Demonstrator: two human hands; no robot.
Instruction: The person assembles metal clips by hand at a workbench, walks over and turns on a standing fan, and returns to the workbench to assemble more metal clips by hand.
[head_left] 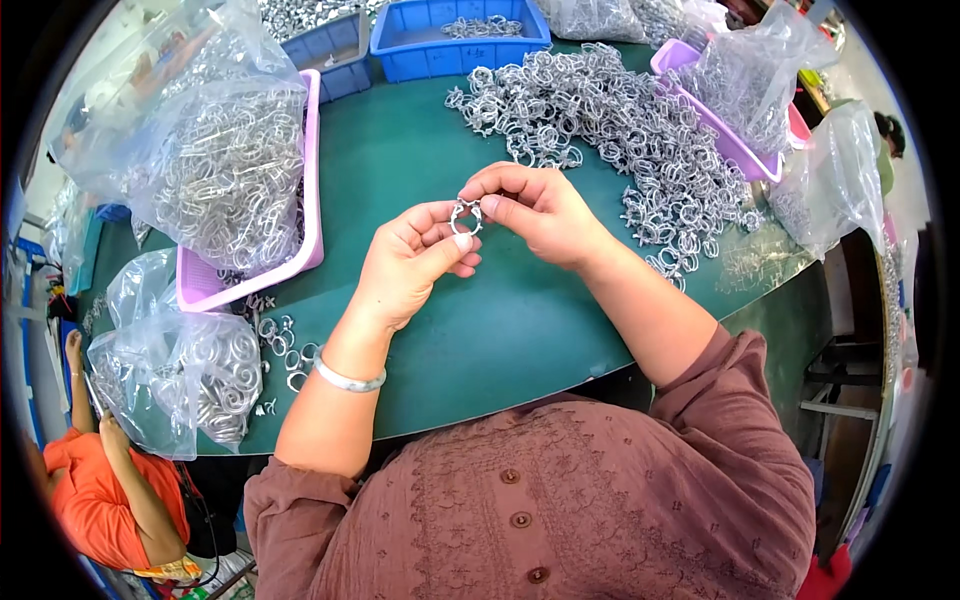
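Note:
Over the middle of the green table, a small silver metal ring clamp (454, 219) is held up between my two hands. My left hand (412, 252) pinches its lower left side between thumb and fingers. My right hand (540, 212) is closed at its upper right, thumb and index finger pressed together by the ring's small end fittings. Whether those right fingers also hold a separate small part is hidden. A large heap of similar ring clamps (600, 105) spreads beyond my right hand. Several loose rings (290, 345) lie left of my left forearm.
At left stand a pink basket (313, 190) with a bag of metal parts and another clear bag (160, 365). Blue bins (455, 62) line the far edge. Another pink basket (735, 150) borders the heap. A person in orange (105, 495) works at lower left.

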